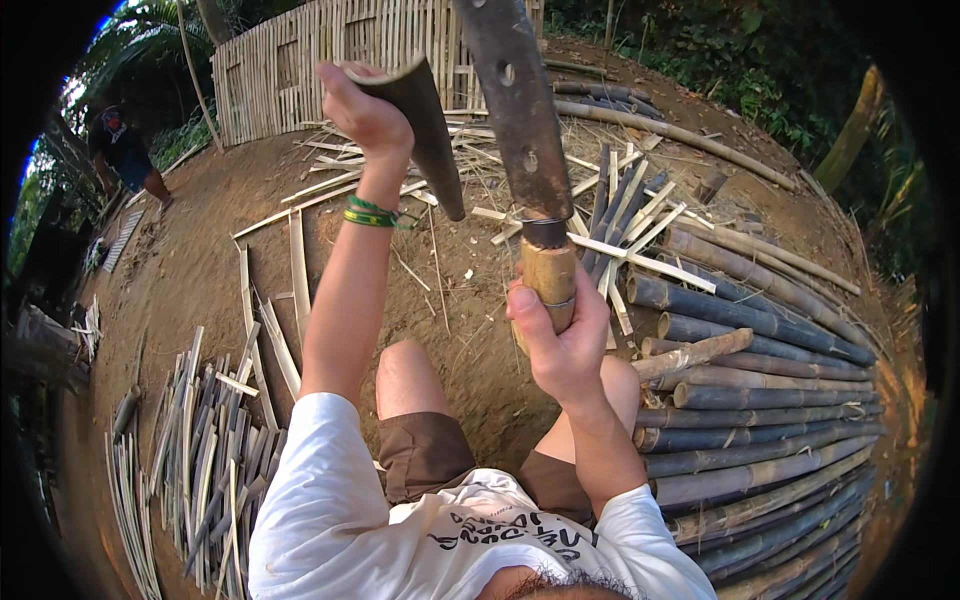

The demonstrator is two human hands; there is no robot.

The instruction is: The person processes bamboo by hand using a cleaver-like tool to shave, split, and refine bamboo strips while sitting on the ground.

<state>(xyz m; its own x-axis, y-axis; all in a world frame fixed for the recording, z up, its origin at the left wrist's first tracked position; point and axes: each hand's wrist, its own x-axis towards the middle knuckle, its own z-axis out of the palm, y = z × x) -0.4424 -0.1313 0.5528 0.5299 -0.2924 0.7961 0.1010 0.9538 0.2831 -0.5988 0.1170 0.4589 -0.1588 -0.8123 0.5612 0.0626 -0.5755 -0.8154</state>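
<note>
My left hand [365, 110] is raised in front of me, closed on the upper end of a dark split bamboo piece [432, 135] that slants down to the right. My right hand [562, 345] grips the wooden handle [548, 280] of a big rusty machete. Its broad blade [515, 100] points up and away, just right of the bamboo piece, not touching it as far as I can see. A green band [370, 212] circles my left wrist. My bare knees and brown shorts [425, 455] show below the hands.
Several whole dark bamboo poles [760, 400] lie stacked at my right. Thin split strips [205, 450] are piled at my left, and more strips [620, 225] lie scattered ahead on the dirt. A woven bamboo fence [330, 60] stands beyond. Another person [125, 150] stands far left.
</note>
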